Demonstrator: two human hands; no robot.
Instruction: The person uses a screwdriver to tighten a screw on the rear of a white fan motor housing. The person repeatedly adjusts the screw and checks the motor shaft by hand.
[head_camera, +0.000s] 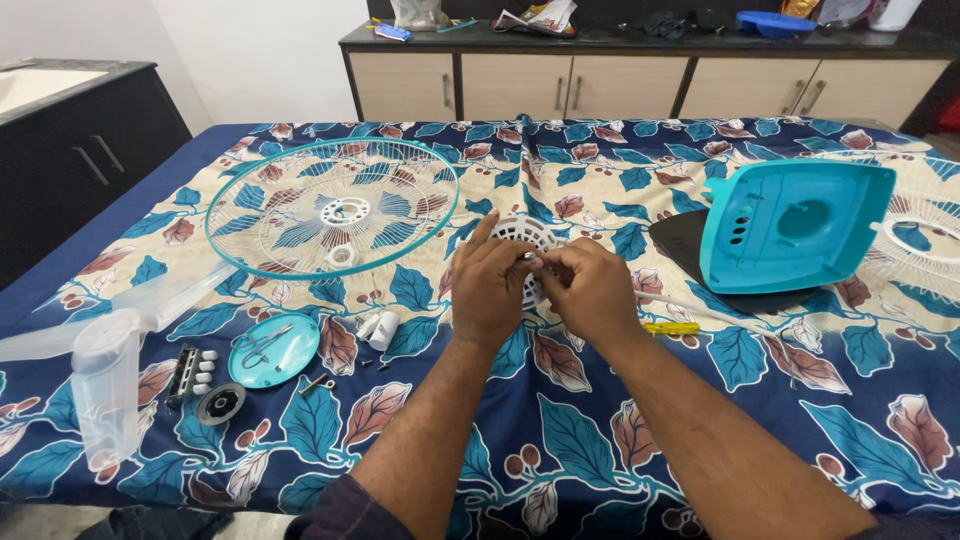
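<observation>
Both my hands meet over a white round vented motor cover (524, 233) on the leaf-patterned cloth. My left hand (487, 285) lies on its left side with fingers curled. My right hand (590, 285) pinches a small metal piece, perhaps a screw, at the cover's near edge, fingertips touching those of the left. Most of the cover is hidden beneath the hands.
A teal-rimmed wire fan guard (330, 205) lies at left. A clear fan blade (105, 365), a small teal disc (272, 350) with pliers and small parts are near left. A teal fan base (795, 225), a second white guard (925, 235) and a yellow screwdriver (670, 327) are right.
</observation>
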